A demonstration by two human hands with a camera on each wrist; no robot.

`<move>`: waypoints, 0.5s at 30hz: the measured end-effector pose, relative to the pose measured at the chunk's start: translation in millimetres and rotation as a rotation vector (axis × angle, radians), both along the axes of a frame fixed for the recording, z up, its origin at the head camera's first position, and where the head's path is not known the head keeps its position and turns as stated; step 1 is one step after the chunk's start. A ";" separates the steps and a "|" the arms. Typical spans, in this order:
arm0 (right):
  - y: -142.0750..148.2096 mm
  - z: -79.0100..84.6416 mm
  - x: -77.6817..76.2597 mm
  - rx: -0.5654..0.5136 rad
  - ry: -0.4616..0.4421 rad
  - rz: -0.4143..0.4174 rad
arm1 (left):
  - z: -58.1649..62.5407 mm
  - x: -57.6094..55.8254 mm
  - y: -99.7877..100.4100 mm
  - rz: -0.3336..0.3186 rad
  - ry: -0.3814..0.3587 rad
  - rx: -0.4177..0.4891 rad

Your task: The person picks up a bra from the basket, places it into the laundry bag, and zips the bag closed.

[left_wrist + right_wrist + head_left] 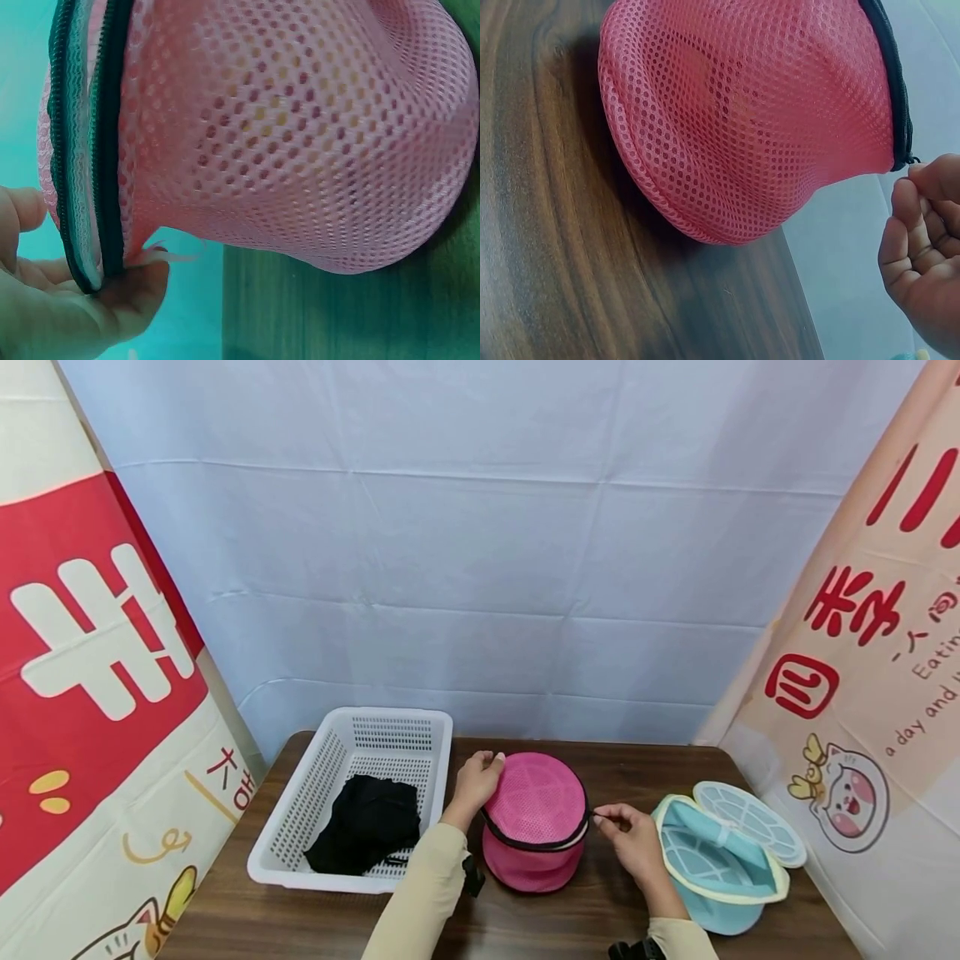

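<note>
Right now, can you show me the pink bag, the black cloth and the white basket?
Pink bag (536,797), head view, top lid.
Black cloth (367,825), head view, middle.
White basket (322,882), head view, near rim.

pink mesh bag (534,802), black zip (897,90), white basket (386,717)

Dark wooden table (540,927) before a pale blue cloth backdrop (480,543) with visible fold creases.
At left hangs a printed cloth (56,693) in red and cream with large white lettering; at right, a peach-and-white hanging (840,735) bears red characters and a cartoon animal (847,802). The light is soft.
</note>
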State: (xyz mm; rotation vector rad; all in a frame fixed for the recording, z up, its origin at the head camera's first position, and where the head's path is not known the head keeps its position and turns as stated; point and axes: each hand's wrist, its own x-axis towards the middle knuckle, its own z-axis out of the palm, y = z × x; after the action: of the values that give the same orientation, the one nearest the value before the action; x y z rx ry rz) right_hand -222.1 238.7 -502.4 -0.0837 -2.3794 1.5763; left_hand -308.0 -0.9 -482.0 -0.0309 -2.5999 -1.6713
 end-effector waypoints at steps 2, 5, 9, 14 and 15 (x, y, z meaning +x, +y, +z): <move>-0.3 -0.9 -0.6 0.000 -0.004 0.001 | 1.2 -1.8 0.0 -0.012 -0.005 0.001; 1.1 -6.6 -4.1 -0.004 0.002 -0.003 | 3.2 -2.9 0.1 -0.015 -0.012 -0.016; 0.2 -5.8 -4.5 -0.008 0.018 -0.011 | 1.8 -4.9 -0.4 -0.023 -0.020 -0.033; -0.7 -4.0 -4.2 -0.012 0.024 -0.019 | -4.2 -6.4 0.3 -0.025 -0.020 -0.057; -0.9 -3.7 -4.3 -0.014 0.021 -0.019 | -5.5 -6.5 0.7 -0.020 -0.013 -0.066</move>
State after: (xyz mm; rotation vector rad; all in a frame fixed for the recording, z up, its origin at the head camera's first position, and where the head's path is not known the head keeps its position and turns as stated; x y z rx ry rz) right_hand -226.4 237.9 -506.2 -0.0914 -2.3450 1.5776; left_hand -314.6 -0.2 -487.5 -0.0490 -2.6718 -1.5971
